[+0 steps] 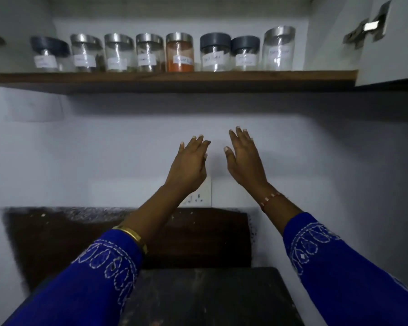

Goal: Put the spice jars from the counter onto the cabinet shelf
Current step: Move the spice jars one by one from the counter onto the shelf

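Observation:
Several labelled glass spice jars stand in a row on the wooden cabinet shelf (292, 75) at the top. One jar of orange powder (179, 52) sits near the middle, a tall silver-lidded jar (279, 48) ends the row on the right, and a dark-lidded jar (48, 54) ends it on the left. My left hand (190, 164) and my right hand (244, 161) are raised side by side below the shelf, in front of the wall. Both hold nothing, fingers spread. No jar is visible on the dark counter (210, 297).
An open white cabinet door (391, 43) with a metal hinge hangs at the upper right. A wall socket (198, 197) sits behind my left wrist. A dark stone backsplash (57, 236) runs above the counter.

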{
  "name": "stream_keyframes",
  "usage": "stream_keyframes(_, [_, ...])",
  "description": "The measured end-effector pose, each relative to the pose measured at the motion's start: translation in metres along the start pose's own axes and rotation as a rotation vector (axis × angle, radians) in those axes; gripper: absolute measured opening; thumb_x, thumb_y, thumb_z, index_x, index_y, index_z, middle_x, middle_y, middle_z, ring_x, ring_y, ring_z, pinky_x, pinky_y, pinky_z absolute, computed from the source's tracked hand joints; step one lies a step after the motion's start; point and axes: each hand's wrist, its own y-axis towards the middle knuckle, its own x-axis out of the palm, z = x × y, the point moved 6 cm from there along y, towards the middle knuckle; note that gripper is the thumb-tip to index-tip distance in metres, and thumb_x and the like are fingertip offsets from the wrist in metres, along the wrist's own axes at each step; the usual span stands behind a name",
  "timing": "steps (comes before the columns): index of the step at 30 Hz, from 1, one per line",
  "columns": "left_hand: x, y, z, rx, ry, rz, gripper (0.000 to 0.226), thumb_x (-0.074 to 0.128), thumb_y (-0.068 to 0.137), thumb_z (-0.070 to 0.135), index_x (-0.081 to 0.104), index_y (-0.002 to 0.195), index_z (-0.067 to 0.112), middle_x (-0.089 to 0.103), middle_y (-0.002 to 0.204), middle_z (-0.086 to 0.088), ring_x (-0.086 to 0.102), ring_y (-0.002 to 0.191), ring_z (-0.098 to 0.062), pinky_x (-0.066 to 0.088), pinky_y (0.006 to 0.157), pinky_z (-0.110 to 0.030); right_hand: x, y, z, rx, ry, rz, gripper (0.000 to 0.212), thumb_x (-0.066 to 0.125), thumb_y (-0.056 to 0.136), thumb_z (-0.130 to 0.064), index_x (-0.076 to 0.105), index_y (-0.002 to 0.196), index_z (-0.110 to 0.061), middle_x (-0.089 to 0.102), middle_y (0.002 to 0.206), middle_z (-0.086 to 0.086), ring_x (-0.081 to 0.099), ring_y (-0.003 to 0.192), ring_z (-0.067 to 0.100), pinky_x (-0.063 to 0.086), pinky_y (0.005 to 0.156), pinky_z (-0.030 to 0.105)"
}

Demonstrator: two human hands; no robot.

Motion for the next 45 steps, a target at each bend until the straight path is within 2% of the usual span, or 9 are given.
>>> stream_keyframes(5, [0.005,-0.064,-0.064,-0.131,0.043,-0.087,0.044,0.029,0.099,0.012,0.034,0.142,0.009,0.029,0.153,-0.011,0.019,0.145,-0.025,0.009,0.118,-0.04,0.066,-0.038,-0.041,0.002,0.1,-0.092,0.051,0.036,0.1,-0.025,0.026,0.146,-0.008,0.019,0.156,0.01,0.011,0.147,0.024,0.009,0.119,0.033])
stream_keyframes(10, [0.003,-0.132,-0.126,-0.293,-0.044,-0.15,0.044,0.032,0.097,0.008,0.035,0.14,0.007,0.031,0.151,-0.015,0.019,0.144,-0.028,0.008,0.118,-0.044,0.141,-0.086,-0.083,0.033,0.218,-0.236,0.05,0.039,0.099,-0.024,0.029,0.145,-0.007,0.023,0.155,0.011,0.014,0.146,0.023,0.011,0.119,0.032])
stream_keyframes(14, [0.002,-0.195,-0.18,-0.441,-0.126,-0.167,0.045,0.035,0.093,0.008,0.039,0.137,0.002,0.038,0.146,-0.019,0.028,0.14,-0.033,0.014,0.118,-0.049,0.2,-0.138,-0.117,0.058,0.286,-0.367,0.05,0.042,0.097,-0.026,0.033,0.143,-0.007,0.028,0.153,0.012,0.019,0.144,0.025,0.017,0.119,0.035])
stream_keyframes(18, [0.005,-0.266,-0.237,-0.689,-0.201,-0.177,0.041,0.035,0.097,0.008,0.039,0.138,0.006,0.034,0.149,-0.015,0.019,0.144,-0.03,0.009,0.117,-0.044,0.256,-0.196,-0.148,0.135,0.349,-0.564,0.054,0.042,0.097,-0.03,0.03,0.145,-0.011,0.023,0.155,0.009,0.014,0.146,0.024,0.017,0.118,0.035])
stream_keyframes(21, [0.01,-0.314,-0.275,-0.827,-0.199,-0.214,0.041,0.035,0.098,0.01,0.038,0.139,0.006,0.036,0.149,-0.014,0.022,0.143,-0.027,0.011,0.117,-0.041,0.291,-0.234,-0.167,0.133,0.316,-0.717,0.055,0.042,0.097,-0.033,0.027,0.146,-0.014,0.019,0.157,0.007,0.011,0.146,0.023,0.017,0.117,0.036])
stream_keyframes(28, [0.032,-0.379,-0.333,-1.033,-0.273,-0.325,0.044,0.041,0.097,0.013,0.036,0.14,0.005,0.042,0.144,-0.017,0.04,0.133,-0.031,0.032,0.11,-0.04,0.357,-0.274,-0.199,0.219,0.26,-0.93,0.059,0.047,0.095,-0.03,0.022,0.147,-0.022,0.015,0.157,0.004,0.014,0.146,0.022,0.021,0.116,0.039])
stream_keyframes(33, [0.054,-0.405,-0.35,-1.183,-0.425,-0.334,0.048,0.042,0.097,0.016,0.03,0.142,0.005,0.038,0.147,-0.018,0.038,0.134,-0.031,0.031,0.109,-0.039,0.389,-0.291,-0.217,0.305,0.368,-1.109,0.075,0.058,0.089,-0.022,0.013,0.149,-0.022,0.016,0.157,0.006,0.018,0.145,0.025,0.025,0.116,0.044])
stream_keyframes(39, [0.065,-0.417,-0.345,-1.241,-0.58,-0.248,0.036,0.038,0.098,0.013,0.046,0.132,0.002,0.053,0.132,-0.018,0.05,0.12,-0.03,0.038,0.088,-0.027,0.407,-0.304,-0.221,0.406,0.46,-1.112,0.088,0.066,0.083,-0.022,0.009,0.149,-0.022,0.023,0.155,0.006,0.025,0.142,0.025,0.028,0.115,0.047])
stream_keyframes(45, [0.057,-0.417,-0.334,-1.199,-0.602,-0.22,0.031,0.041,0.096,0.009,0.057,0.121,0.001,0.062,0.117,-0.014,0.056,0.102,-0.02,0.04,0.078,-0.019,0.402,-0.303,-0.218,0.511,0.6,-1.01,0.087,0.079,0.069,-0.017,0.031,0.142,-0.017,0.041,0.144,0.006,0.039,0.133,0.024,0.04,0.107,0.042])
